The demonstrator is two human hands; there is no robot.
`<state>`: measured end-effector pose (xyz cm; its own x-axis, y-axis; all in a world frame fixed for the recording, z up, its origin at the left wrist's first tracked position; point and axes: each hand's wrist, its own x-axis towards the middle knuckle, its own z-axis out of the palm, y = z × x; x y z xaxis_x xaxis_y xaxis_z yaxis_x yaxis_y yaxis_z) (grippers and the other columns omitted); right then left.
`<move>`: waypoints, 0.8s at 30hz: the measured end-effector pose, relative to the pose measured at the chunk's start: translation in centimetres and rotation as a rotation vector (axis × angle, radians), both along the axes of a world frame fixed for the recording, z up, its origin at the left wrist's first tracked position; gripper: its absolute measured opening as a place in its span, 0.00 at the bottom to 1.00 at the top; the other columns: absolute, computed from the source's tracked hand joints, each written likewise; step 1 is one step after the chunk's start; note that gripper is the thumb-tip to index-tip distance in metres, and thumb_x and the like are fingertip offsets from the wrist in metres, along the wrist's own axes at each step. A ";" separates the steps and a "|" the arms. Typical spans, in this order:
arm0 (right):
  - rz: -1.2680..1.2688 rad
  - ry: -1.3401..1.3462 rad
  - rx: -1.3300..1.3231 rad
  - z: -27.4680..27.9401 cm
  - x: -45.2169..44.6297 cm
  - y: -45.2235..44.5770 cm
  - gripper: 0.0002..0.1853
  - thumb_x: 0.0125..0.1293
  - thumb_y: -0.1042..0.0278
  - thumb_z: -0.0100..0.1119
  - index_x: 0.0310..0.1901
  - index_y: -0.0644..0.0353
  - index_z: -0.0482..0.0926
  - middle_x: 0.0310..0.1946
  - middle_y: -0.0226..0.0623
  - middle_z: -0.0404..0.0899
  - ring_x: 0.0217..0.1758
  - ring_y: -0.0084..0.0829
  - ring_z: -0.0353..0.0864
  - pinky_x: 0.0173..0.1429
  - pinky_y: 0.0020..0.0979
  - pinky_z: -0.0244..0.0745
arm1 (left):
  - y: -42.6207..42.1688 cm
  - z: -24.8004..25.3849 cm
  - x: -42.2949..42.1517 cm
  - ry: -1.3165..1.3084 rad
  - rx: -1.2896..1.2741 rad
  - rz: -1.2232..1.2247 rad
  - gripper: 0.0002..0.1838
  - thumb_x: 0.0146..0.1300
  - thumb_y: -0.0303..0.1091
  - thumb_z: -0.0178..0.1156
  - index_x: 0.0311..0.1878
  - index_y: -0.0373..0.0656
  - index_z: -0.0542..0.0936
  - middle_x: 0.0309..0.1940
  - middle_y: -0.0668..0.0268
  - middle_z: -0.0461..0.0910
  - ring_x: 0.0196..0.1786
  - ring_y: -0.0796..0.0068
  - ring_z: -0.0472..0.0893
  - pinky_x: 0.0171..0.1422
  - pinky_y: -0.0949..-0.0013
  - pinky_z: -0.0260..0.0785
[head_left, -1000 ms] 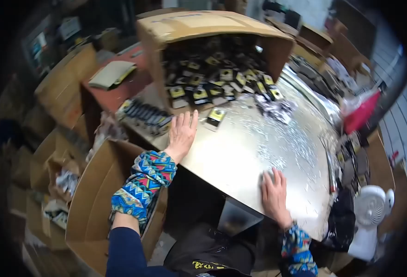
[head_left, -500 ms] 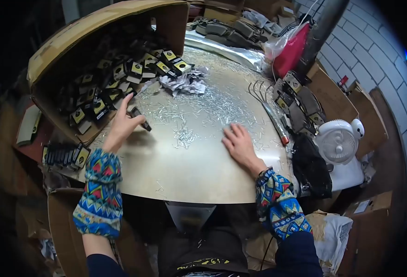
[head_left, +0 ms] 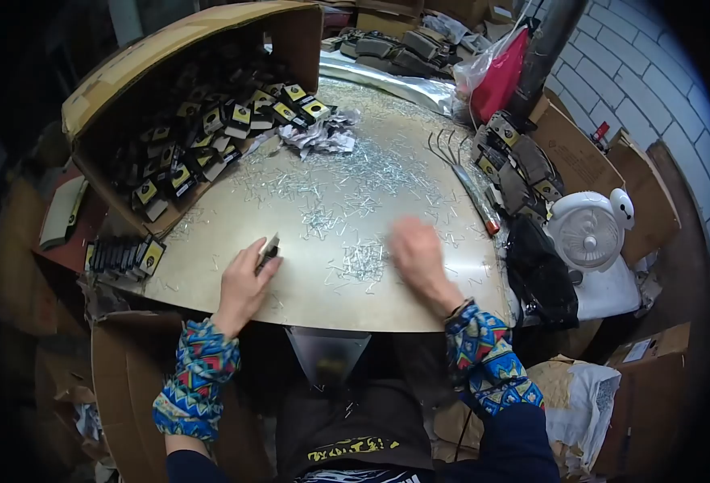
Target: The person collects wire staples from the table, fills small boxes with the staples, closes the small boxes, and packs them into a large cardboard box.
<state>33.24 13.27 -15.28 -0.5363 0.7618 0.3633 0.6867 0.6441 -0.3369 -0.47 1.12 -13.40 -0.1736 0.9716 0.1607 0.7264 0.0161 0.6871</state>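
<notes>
In my left hand (head_left: 246,283), near the front of the table, is a small black box (head_left: 269,253), seen edge-on with a pale tip. The fingers and thumb close around its sides. To the right, my right hand (head_left: 419,256) is smeared by motion, so its finger pose is unclear. Beside it lies a heap of small bent metal wire clips (head_left: 363,261). More of the same clips (head_left: 316,219) are scattered over the middle and back of the metal tabletop (head_left: 306,294). Patterned sleeve covers sit on both forearms.
A large tipped carton (head_left: 202,30) full of small black-and-yellow boxes opens onto the table's left. A row of boxes (head_left: 125,256) stands below it. Crumpled paper (head_left: 327,133) lies behind. At right are a hand rake (head_left: 474,191), brake pads (head_left: 532,161) and a white fan (head_left: 588,233).
My left hand has come nearer and right, away from the carton, with the black box in it. A heap of clips now lies closer to the front, left of my right hand.
</notes>
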 end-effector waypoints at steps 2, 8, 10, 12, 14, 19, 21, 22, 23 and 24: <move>-0.338 -0.147 0.056 -2.6 1.1 1.3 0.23 0.76 0.54 0.48 0.62 0.61 0.74 0.68 0.55 0.68 0.73 0.54 0.63 0.75 0.56 0.56 | -1.4 -1.5 0.6 -0.718 0.125 -0.049 0.22 0.74 0.42 0.57 0.62 0.38 0.70 0.43 0.59 0.81 0.35 0.69 0.84 0.37 0.67 0.77; -0.061 0.375 -0.457 -0.9 -4.5 -2.7 0.27 0.78 0.55 0.48 0.70 0.64 0.68 0.71 0.64 0.64 0.77 0.58 0.60 0.79 0.49 0.54 | -9.4 0.5 4.7 -1.448 -0.076 0.085 0.14 0.76 0.37 0.53 0.58 0.41 0.71 0.41 0.61 0.80 0.43 0.68 0.86 0.44 0.61 0.85; -0.073 0.511 -0.505 -0.1 -4.7 -2.4 0.24 0.76 0.57 0.52 0.66 0.63 0.73 0.69 0.62 0.66 0.75 0.57 0.64 0.77 0.44 0.59 | -13.1 -2.3 3.7 -1.493 -0.054 0.174 0.14 0.77 0.37 0.53 0.59 0.42 0.72 0.44 0.63 0.81 0.46 0.71 0.85 0.48 0.63 0.84; -0.076 0.421 -0.298 -1.5 -4.0 -1.2 0.24 0.74 0.57 0.55 0.66 0.60 0.73 0.70 0.59 0.66 0.75 0.55 0.64 0.77 0.45 0.59 | -16.5 -5.3 3.4 -1.539 -0.062 0.317 0.15 0.77 0.37 0.53 0.61 0.44 0.73 0.48 0.65 0.82 0.48 0.72 0.85 0.50 0.63 0.83; 0.005 0.163 -0.165 -0.5 -6.0 -2.7 0.25 0.74 0.56 0.55 0.67 0.58 0.73 0.71 0.60 0.64 0.76 0.54 0.62 0.78 0.48 0.58 | -18.9 -9.6 3.5 -1.529 -0.300 0.373 0.14 0.76 0.36 0.51 0.61 0.48 0.74 0.49 0.67 0.81 0.49 0.71 0.84 0.50 0.61 0.82; 0.038 -0.028 0.047 -2.6 -11.6 -8.7 0.25 0.73 0.54 0.53 0.66 0.59 0.72 0.70 0.61 0.64 0.76 0.56 0.59 0.78 0.52 0.54 | -19.5 -12.9 9.0 -0.974 -0.684 0.230 0.12 0.68 0.32 0.54 0.54 0.48 0.77 0.38 0.73 0.78 0.38 0.83 0.78 0.37 0.76 0.72; 0.031 -0.026 0.007 -2.4 -12.1 -11.6 0.27 0.73 0.55 0.54 0.66 0.65 0.71 0.70 0.65 0.61 0.77 0.61 0.56 0.78 0.54 0.53 | -19.2 -12.6 10.7 -1.098 -0.694 0.198 0.10 0.66 0.27 0.57 0.50 0.42 0.78 0.38 0.70 0.80 0.41 0.83 0.77 0.41 0.73 0.71; 0.022 -0.029 -0.010 -2.1 -12.2 -13.0 0.27 0.73 0.56 0.54 0.67 0.65 0.70 0.71 0.66 0.60 0.77 0.62 0.56 0.78 0.54 0.53 | -19.3 -13.3 11.4 -1.256 -0.674 0.240 0.06 0.67 0.28 0.56 0.45 0.44 0.77 0.37 0.70 0.80 0.39 0.83 0.78 0.38 0.74 0.71; 0.012 -0.031 -0.027 -1.8 -12.1 -14.4 0.28 0.72 0.56 0.55 0.67 0.66 0.70 0.71 0.68 0.59 0.77 0.64 0.55 0.78 0.55 0.52 | -19.5 -12.9 12.0 -1.355 -0.658 0.307 0.05 0.67 0.28 0.55 0.45 0.45 0.77 0.37 0.70 0.80 0.38 0.82 0.78 0.37 0.74 0.71; 0.028 -0.037 -0.048 -1.4 -11.9 -15.6 0.29 0.72 0.56 0.55 0.68 0.69 0.68 0.71 0.70 0.57 0.76 0.67 0.54 0.77 0.57 0.52 | -19.5 -12.1 12.5 -1.452 -0.641 0.375 0.05 0.68 0.29 0.55 0.44 0.46 0.77 0.37 0.70 0.80 0.37 0.82 0.78 0.35 0.74 0.71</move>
